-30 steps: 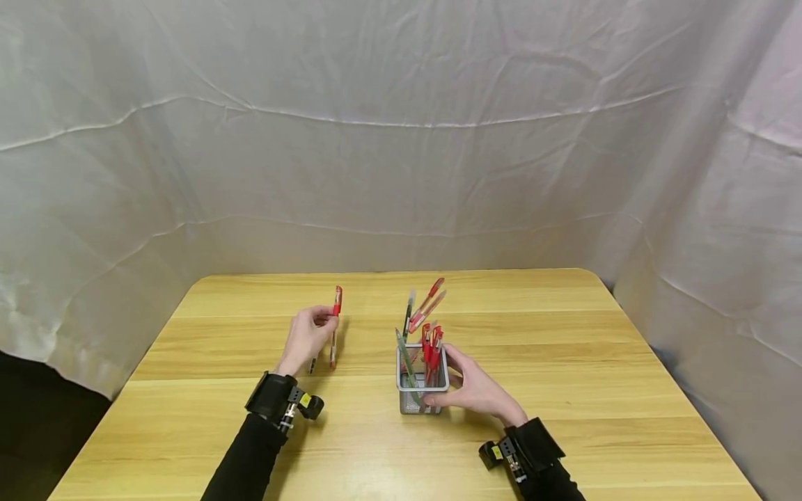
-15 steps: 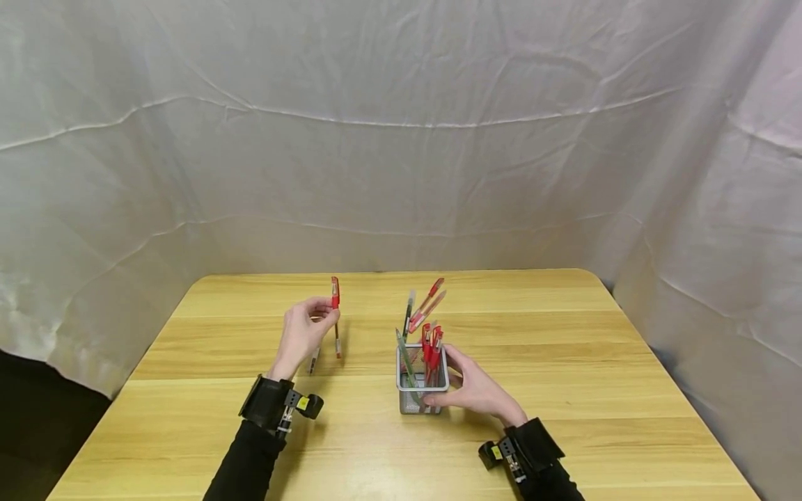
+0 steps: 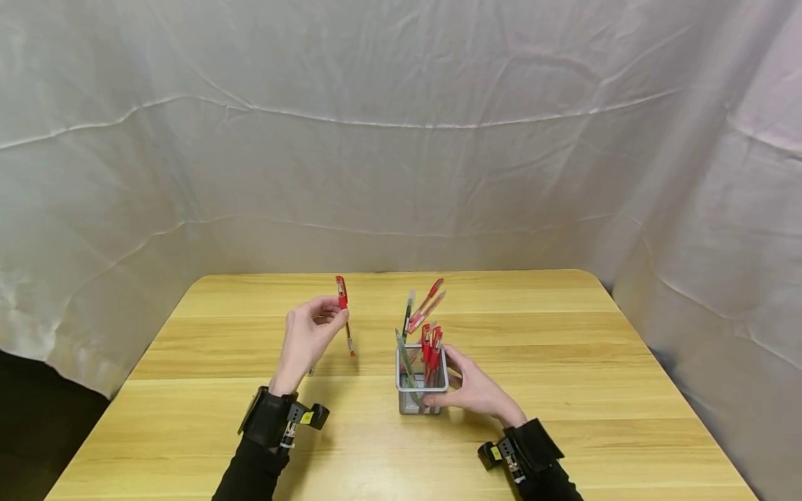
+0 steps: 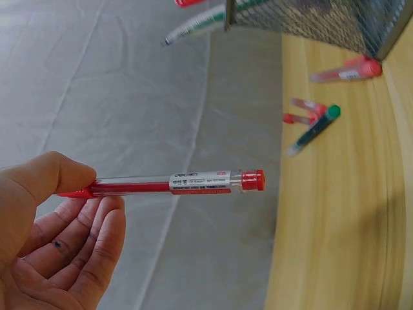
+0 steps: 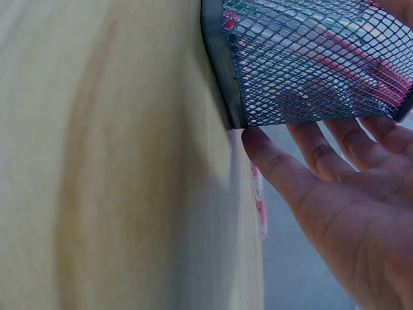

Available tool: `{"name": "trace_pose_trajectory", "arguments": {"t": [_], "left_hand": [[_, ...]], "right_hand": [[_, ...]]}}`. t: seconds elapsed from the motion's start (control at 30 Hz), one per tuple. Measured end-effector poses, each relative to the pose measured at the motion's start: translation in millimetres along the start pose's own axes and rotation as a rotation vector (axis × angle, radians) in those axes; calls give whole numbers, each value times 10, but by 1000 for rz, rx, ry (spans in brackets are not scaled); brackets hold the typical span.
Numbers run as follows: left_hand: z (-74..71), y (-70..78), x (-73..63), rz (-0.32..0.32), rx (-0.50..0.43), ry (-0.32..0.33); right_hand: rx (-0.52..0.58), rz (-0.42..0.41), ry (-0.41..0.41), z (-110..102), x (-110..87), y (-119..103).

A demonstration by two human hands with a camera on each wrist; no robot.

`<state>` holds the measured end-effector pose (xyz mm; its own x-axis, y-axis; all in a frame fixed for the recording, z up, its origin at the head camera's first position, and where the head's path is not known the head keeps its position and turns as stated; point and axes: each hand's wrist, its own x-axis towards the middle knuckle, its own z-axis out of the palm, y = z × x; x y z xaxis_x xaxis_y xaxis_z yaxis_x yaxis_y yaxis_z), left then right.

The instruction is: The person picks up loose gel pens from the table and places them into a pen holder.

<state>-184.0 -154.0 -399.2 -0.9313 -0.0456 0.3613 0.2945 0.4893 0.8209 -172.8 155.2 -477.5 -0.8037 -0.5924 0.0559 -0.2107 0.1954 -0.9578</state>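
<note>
My left hand point(image 3: 309, 337) pinches a red gel pen point(image 3: 342, 292) by its capped end between thumb and fingers. The pen points cap up, its clear barrel slanting down over the table left of the holder. In the left wrist view the barrel point(image 4: 200, 183) shows a white label and a red end plug. A square grey mesh pen holder point(image 3: 410, 403) stands upright mid-table, and my right hand point(image 3: 479, 390) grips its right side, thumb at the near face, fingers behind. Inside lean several red-capped pens point(image 3: 433, 348) and a green pen point(image 3: 405, 356).
Behind the holder, two red pens point(image 3: 432, 298) and a dark pen with a green cap point(image 4: 314, 130) lie on the wooden table point(image 3: 532, 320). Another pen point(image 3: 311, 371) lies partly hidden beneath my left hand. Grey-white cloth point(image 3: 401, 174) hangs behind the table.
My left hand has risen a little with the red pen and then shifted slightly right, the pen's lower end swinging toward the holder. My right hand and the holder have stayed put.
</note>
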Motion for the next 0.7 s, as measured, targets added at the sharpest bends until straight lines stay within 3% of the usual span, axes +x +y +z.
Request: {"name": "trace_pose_trajectory", "arguments": {"t": [0.27,0.7], "left_hand": [[50,119,-81,91,-67,44],[120,345,-195,209,-144,54]], "right_hand": [[3,3,2,4,0,6],[-1,6,8,3,5,-4]]}}
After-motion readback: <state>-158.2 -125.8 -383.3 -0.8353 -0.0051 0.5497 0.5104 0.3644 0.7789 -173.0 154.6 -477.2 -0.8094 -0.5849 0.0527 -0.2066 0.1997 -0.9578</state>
